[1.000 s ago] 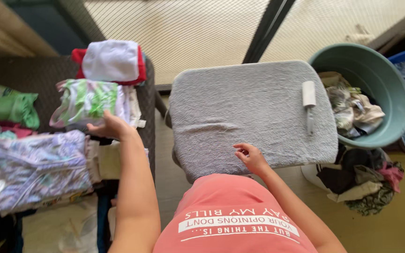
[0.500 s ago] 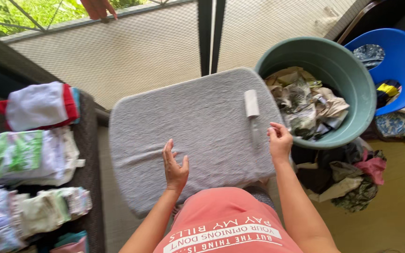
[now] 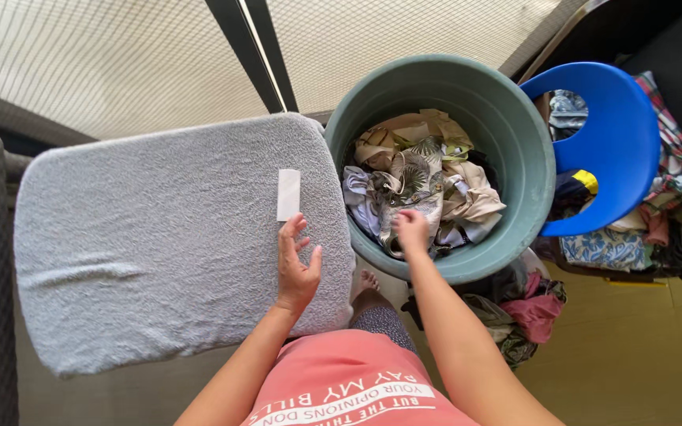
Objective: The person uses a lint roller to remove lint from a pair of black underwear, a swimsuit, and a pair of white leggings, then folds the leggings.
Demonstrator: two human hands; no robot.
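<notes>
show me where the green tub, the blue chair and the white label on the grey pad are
green tub [image 3: 526,150], head view, on its right inner wall.
blue chair [image 3: 621,138], head view, on its backrest.
white label [image 3: 288,194], head view, on its middle.

Item one: we record a small white rectangular fabric label [image 3: 288,195], upright, sewn flat on the grey terry-cloth padded board [image 3: 159,244], near its right end. It is plain white with no colour trim that we can make out. Our left hand [image 3: 297,268] lies just below it, fingertips close to its lower edge, not touching.

Item two: we note white block lettering, upside down in view, printed on the coral-pink cotton shirt [image 3: 349,386] at the bottom edge.

No packages, signs or screens found.
</notes>
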